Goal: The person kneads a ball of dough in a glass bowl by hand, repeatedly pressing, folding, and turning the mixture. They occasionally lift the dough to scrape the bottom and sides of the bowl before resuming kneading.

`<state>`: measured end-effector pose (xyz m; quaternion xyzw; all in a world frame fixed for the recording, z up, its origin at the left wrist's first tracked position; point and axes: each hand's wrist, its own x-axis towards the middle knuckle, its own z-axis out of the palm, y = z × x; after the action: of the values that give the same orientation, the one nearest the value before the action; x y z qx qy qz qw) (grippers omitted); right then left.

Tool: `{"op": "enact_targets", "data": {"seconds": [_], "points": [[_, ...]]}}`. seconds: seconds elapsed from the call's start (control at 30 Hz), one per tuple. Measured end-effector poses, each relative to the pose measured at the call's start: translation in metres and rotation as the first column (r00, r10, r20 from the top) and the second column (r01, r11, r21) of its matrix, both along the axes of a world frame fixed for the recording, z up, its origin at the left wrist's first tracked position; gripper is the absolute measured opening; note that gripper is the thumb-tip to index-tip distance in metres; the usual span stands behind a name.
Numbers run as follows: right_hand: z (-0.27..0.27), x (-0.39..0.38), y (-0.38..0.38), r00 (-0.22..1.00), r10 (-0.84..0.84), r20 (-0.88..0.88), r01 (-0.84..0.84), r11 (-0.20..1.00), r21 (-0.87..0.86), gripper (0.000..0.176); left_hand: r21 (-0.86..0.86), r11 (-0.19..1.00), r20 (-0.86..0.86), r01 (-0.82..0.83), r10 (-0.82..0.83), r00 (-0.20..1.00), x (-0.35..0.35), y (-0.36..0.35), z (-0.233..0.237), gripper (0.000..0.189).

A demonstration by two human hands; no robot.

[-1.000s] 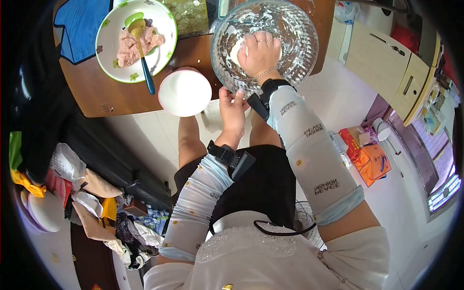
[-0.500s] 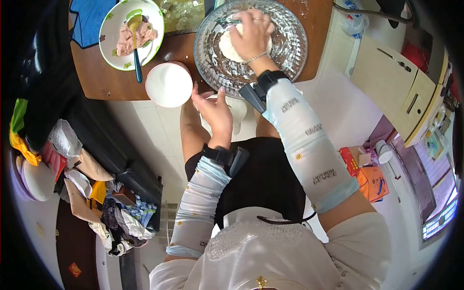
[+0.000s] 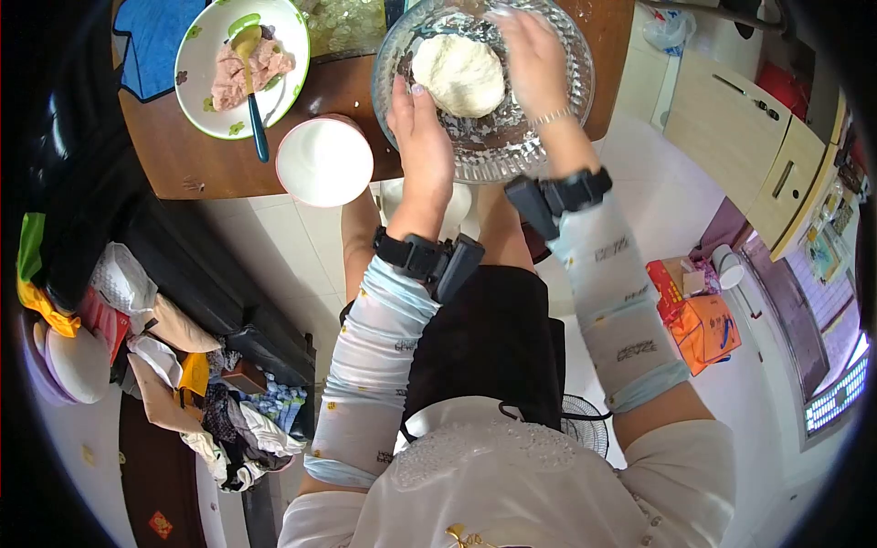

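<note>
A round, pale lump of dough (image 3: 459,76) lies in a wide, ribbed clear glass bowl (image 3: 498,170) whose inside is smeared with white flour or dough. To the dough's lower left is my left hand (image 3: 424,137), fingers stretched out over the bowl's near-left rim and close to the dough's edge; contact cannot be made out. On the other side, my right hand (image 3: 537,68) extends its fingers inside the bowl, slightly blurred and apart from the dough. Both hands are open and hold nothing. A white bowl (image 3: 325,163) stands left of my left hand at the table edge.
On the brown table (image 3: 219,173), a green-rimmed plate (image 3: 194,89) holds pink minced meat (image 3: 239,73) and a spoon (image 3: 256,119). A blue cloth (image 3: 157,46) lies at the far left. A black sofa (image 3: 228,292) with clothes is at left; a cabinet (image 3: 722,128) stands at right.
My right hand has come off the dough and moved right, uncovering it. My left hand has moved up from below the bowl to its left rim, beside the dough.
</note>
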<state>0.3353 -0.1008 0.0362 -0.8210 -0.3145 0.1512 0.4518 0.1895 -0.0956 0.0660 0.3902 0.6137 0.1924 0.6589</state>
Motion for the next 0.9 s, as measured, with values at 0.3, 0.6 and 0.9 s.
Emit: {"op": "enact_targets", "data": {"seconds": [0.3,0.6,0.9], "points": [[0.01,0.012,0.012,0.877,0.328,-0.353,-0.45,0.818,-0.359,0.036,0.013,0.984,0.201,0.177,-0.176,0.964,0.015,0.03,0.002,0.038],[0.006,-0.044,-0.071,0.777,0.386,0.497,-0.358,0.921,-0.154,0.01,0.542,0.429,-0.472,0.722,-0.555,0.684,-0.021,-0.052,0.032,0.056],[-0.044,-0.019,-0.027,0.71,0.355,0.608,-0.186,0.927,-0.325,0.024,0.428,0.375,-0.532,0.823,-0.632,0.564,0.02,-0.006,0.015,0.066]]}}
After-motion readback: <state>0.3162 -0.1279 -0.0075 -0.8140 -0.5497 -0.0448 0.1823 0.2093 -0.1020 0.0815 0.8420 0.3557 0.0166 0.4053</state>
